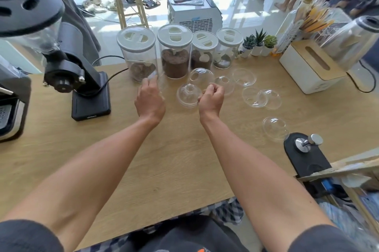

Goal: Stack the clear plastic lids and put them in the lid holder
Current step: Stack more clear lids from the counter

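Fingers (213,89) of the right hand (211,99) pinched one dome lid (188,95) mid-counter, left hand (149,99) gripped another (155,79); stacking barely begun, lids scattered toward the far edge, holder unseen.

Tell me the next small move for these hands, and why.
Probably set the lid the left hand holds onto the dome lid beside the right hand. The other clear lids lie loose and unstacked on the table.
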{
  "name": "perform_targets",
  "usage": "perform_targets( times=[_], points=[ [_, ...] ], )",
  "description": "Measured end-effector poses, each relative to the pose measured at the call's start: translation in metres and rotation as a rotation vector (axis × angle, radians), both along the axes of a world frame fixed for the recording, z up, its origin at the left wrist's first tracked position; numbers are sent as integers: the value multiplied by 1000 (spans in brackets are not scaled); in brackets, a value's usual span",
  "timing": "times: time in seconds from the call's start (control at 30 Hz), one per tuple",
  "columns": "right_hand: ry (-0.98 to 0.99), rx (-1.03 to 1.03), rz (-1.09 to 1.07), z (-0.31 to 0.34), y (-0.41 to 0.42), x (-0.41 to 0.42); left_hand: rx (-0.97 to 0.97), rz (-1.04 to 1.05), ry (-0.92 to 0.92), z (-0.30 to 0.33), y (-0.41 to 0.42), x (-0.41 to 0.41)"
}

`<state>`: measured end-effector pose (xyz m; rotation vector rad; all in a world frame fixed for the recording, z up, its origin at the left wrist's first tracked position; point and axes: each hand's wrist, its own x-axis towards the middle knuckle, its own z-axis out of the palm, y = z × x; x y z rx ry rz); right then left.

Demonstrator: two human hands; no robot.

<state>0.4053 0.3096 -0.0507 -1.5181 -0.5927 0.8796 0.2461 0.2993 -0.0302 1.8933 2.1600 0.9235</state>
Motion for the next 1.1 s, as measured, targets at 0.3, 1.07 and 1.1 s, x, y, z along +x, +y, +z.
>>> perform_targets(
  times=[0.3,1.07,1.1],
  points=[
    [114,-250,-15,-29,7,-5,-82,48,-754,23,29,14],
    [-246,-246,134,-25,12,25,-529,176,-936,-47,44,43],
    [-234,-238,172,-24,11,24,-532,171,-899,-50,44,44]
  ],
)
